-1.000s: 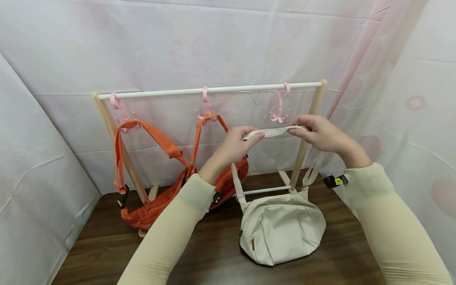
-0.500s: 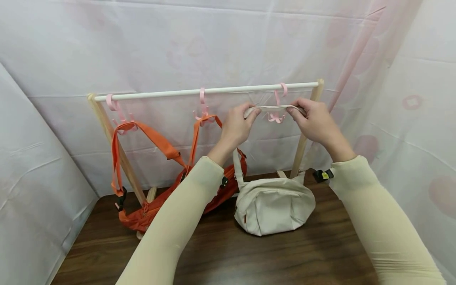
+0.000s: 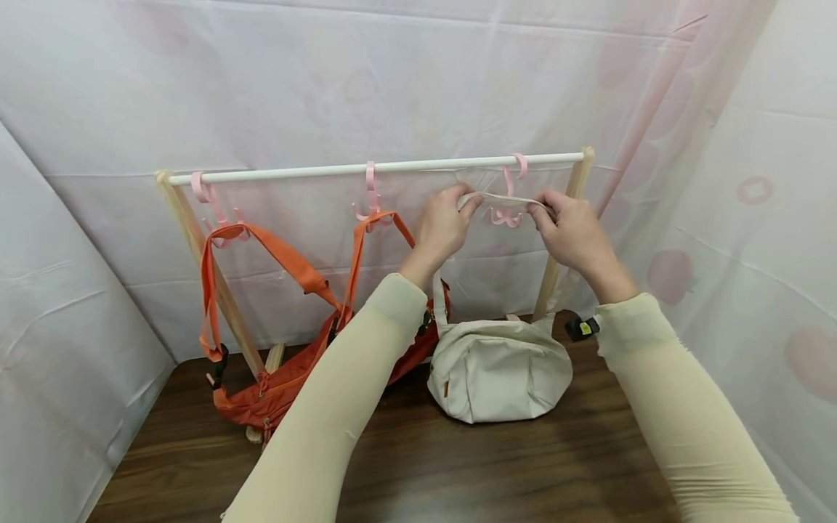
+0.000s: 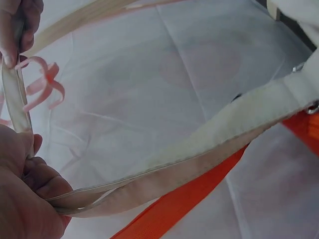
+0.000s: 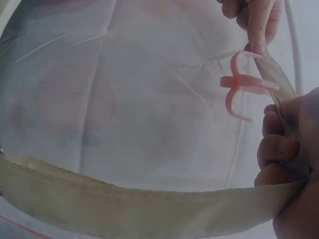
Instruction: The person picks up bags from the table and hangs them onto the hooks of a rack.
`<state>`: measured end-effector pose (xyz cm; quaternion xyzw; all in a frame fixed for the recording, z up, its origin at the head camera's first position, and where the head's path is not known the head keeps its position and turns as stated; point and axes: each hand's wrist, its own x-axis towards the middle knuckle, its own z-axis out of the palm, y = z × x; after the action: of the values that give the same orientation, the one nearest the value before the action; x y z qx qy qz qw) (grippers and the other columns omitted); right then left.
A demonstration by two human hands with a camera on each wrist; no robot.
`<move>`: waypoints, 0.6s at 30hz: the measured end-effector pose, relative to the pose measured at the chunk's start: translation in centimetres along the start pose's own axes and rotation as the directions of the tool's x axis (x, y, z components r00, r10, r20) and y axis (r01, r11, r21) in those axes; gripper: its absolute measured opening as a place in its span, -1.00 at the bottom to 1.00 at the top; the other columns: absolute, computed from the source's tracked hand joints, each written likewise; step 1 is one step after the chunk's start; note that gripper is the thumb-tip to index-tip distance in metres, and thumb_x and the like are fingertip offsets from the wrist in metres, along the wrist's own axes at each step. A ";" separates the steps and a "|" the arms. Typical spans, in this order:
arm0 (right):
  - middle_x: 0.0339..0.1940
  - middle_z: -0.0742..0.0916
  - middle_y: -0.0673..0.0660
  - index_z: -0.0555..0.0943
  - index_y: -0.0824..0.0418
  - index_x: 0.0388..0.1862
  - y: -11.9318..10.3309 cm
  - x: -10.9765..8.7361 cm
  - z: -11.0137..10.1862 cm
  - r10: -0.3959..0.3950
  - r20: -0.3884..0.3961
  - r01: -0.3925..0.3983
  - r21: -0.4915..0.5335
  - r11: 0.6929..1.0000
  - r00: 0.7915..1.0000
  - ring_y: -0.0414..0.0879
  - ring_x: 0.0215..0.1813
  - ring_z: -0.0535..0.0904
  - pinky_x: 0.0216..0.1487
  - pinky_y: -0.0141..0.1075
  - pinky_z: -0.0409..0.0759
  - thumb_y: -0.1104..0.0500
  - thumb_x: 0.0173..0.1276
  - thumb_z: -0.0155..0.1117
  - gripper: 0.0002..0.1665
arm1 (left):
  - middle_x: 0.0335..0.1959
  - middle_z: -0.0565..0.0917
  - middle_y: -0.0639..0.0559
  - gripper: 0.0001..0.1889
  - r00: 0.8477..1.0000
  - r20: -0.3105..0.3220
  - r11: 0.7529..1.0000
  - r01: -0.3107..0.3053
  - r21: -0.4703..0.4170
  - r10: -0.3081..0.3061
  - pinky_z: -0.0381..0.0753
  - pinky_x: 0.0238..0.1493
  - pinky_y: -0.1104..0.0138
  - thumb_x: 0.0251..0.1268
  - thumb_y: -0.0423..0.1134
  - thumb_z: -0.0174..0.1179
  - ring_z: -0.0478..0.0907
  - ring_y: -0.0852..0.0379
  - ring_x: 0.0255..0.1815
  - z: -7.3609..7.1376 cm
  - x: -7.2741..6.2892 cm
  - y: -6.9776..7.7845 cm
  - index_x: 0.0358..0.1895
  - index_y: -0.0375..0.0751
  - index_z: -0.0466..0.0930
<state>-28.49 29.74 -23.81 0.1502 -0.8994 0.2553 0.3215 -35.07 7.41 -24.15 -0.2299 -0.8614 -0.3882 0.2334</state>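
My left hand (image 3: 443,226) and right hand (image 3: 575,231) each pinch the cream strap (image 3: 502,197) of a shoulder bag, with a short stretch pulled level between them. That stretch crosses in front of the right pink hook (image 3: 505,216), just above its prongs. In the left wrist view, the hook (image 4: 47,84) has prongs overlapping the strap edge; the right wrist view shows the hook (image 5: 237,85) close beside the strap too. Below my hands, the cream bag (image 3: 500,370) is upright over the dark wooden table, its strap ends running up toward both hands.
A white rail (image 3: 288,173) on wooden posts carries three pink hooks. An orange bag (image 3: 268,399) is slung by its straps from the left hook (image 3: 219,218) and middle hook (image 3: 370,196). Behind them hangs a pale curtain (image 3: 261,73); a wooden table (image 3: 418,472) lies underneath.
Both hands have raised the strap from below the right hook to the height of its prongs and moved it away from me. The cream bag has shifted back toward the rack.
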 end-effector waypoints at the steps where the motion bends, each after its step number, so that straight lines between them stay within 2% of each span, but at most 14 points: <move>1: -0.57 0.55 0.11 0.72 0.20 -0.09 0.1 -0.1 0.1 0.006 0.007 -0.006 -0.004 1.000 1.000 0.00 -0.59 0.37 -0.51 -0.21 0.29 0.02 0.72 0.10 -0.66 | -0.19 0.75 0.13 -0.68 1.000 0.007 1.000 0.005 0.001 -0.005 0.53 -0.23 0.22 0.60 0.08 0.24 0.56 0.11 -0.29 0.1 0.0 -0.1 0.17 0.03 0.75; 8: -0.51 0.58 0.13 0.70 0.24 -0.08 1.2 -0.6 1.0 0.038 0.044 -0.037 -0.008 0.999 0.998 0.03 -0.53 0.42 -0.44 -0.13 0.37 0.00 0.72 0.09 -0.63 | 0.03 0.76 0.12 -0.69 0.999 0.051 1.000 0.017 -0.012 -0.016 0.56 -0.13 0.22 0.62 0.07 0.21 0.60 0.13 -0.16 1.1 -0.3 -0.9 0.15 0.03 0.76; 12: -0.42 0.65 0.15 0.70 0.22 -0.04 1.6 -1.0 1.4 0.075 0.077 -0.074 -0.008 0.997 0.994 0.05 -0.47 0.46 -0.38 -0.08 0.41 -0.03 0.74 0.06 -0.60 | -0.07 0.76 0.11 -0.70 0.997 0.081 0.999 0.011 -0.038 -0.008 0.56 -0.16 0.23 0.62 0.08 0.19 0.59 0.12 -0.20 1.5 -0.8 -1.5 0.10 0.04 0.76; 18: -0.35 0.73 0.17 0.67 0.22 -0.15 2.2 -1.1 2.4 0.102 0.106 -0.102 -0.004 0.995 0.989 0.04 -0.42 0.57 -0.37 -0.09 0.48 0.01 0.76 -0.02 -0.59 | -0.25 0.69 0.08 -0.69 0.994 0.102 0.996 0.044 -0.076 -0.036 0.54 -0.24 0.23 0.66 0.06 0.15 0.54 0.10 -0.30 2.0 -1.8 -2.4 0.15 0.01 0.74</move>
<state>-29.83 30.32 -26.97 0.1177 -0.9214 0.2639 0.2598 -35.52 7.21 -27.71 -0.2407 -0.8607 -0.4140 0.1727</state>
